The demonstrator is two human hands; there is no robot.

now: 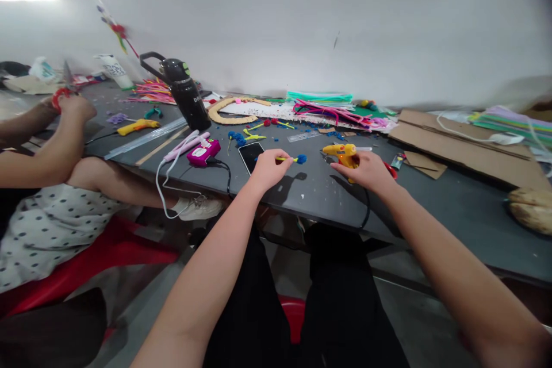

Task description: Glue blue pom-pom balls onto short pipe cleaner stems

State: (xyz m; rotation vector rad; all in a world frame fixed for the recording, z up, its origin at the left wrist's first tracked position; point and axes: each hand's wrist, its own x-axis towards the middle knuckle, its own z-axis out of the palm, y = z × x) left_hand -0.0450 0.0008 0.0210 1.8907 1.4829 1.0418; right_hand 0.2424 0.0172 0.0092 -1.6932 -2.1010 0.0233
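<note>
Water bottle (188, 95) is standing on the bench (313, 192) by a wall (259, 34); left hand (271, 169) is holding a blue-tipped stem (297, 159), right hand (369, 171) a glue gun (341, 150).

The left hand (271, 168) hides one end of the blue-tipped stem (299, 159) between its fingers and covers part of the phone (250, 154). Most of the grip of the yellow glue gun (344, 153) disappears inside the right hand (371, 172), and a red object (390, 171) behind that hand shows too little to identify. Markings on the magenta box (204, 152) are too small to read. The left edge cuts off the seated co-worker (64, 221); the right edge trims a brown lump (532, 210).
</note>
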